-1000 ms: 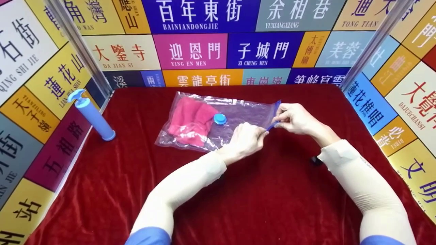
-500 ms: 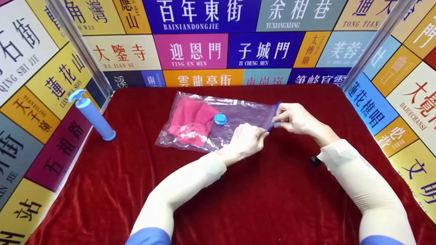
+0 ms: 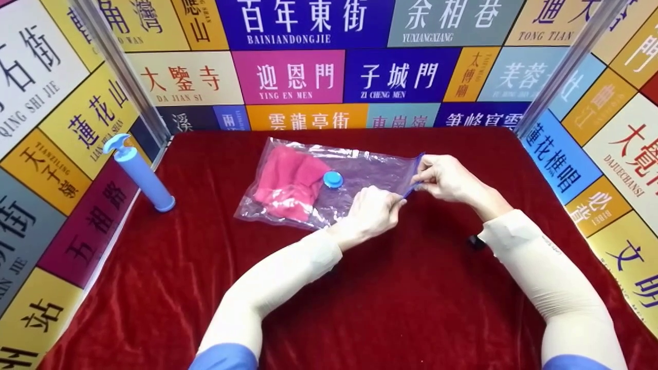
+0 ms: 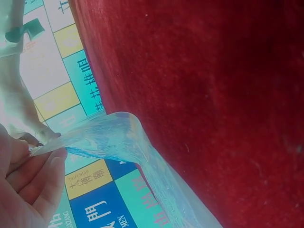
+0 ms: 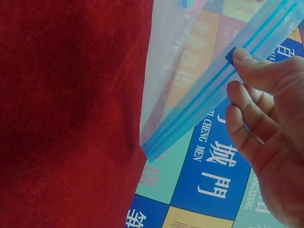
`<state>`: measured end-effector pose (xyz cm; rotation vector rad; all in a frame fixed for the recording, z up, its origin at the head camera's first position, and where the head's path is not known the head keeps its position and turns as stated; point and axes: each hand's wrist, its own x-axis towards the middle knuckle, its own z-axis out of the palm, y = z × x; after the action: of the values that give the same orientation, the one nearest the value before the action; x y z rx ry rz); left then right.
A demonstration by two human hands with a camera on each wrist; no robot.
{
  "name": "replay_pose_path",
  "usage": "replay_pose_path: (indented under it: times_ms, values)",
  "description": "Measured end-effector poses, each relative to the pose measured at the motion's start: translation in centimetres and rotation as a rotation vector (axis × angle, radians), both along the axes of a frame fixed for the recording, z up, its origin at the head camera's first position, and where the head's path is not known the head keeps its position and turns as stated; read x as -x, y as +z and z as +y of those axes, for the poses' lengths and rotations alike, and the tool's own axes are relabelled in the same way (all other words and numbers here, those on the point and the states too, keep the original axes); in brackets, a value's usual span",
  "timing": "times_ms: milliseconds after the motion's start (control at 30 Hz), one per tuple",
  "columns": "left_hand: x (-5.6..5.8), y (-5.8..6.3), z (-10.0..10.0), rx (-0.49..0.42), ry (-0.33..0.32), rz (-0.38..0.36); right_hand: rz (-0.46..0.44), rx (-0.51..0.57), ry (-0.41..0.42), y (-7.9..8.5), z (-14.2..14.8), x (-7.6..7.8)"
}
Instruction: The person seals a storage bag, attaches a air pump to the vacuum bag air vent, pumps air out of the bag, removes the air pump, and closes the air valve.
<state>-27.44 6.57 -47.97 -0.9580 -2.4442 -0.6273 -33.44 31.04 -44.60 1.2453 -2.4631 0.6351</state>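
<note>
A clear zip-top vacuum storage bag (image 3: 380,163) lies across the red cloth, with a folded pink cloth (image 3: 288,177) in its left part. A round blue valve cap (image 3: 333,179) sits near its middle. My left hand (image 3: 372,211) pinches the near end of the bag's mouth. Farther along that edge, my right hand (image 3: 446,177) pinches the blue zip strip. Seen from the right wrist, thumb and forefinger hold a small dark-blue slider (image 5: 231,56) on the strip (image 5: 197,105). In the left wrist view the plastic film (image 4: 121,137) runs out from between thumb and fingers.
A blue hand pump (image 3: 145,177) stands at the left of the table. Red velvet (image 3: 390,313) covers the tabletop. Beside the right cuff is a small black object (image 3: 476,242), partly hidden. Printed sign panels (image 3: 288,77) wall in the back and both sides.
</note>
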Motion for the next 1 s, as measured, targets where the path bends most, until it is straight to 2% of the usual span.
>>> replay_pose_path:
  times_ms: [333,600,1000]
  values:
    - [-0.15,0.18,-0.09,0.012,0.005,-0.006,0.007,0.01,0.014,0.0,-0.13,0.26]
    - [-0.47,0.57,0.33,0.061,0.004,0.0,0.074,-0.013,0.042,-0.06,0.44,0.12]
    - [-0.58,0.61,-0.04,0.059,0.002,-0.008,0.07,-0.025,0.03,-0.08,0.36,0.51]
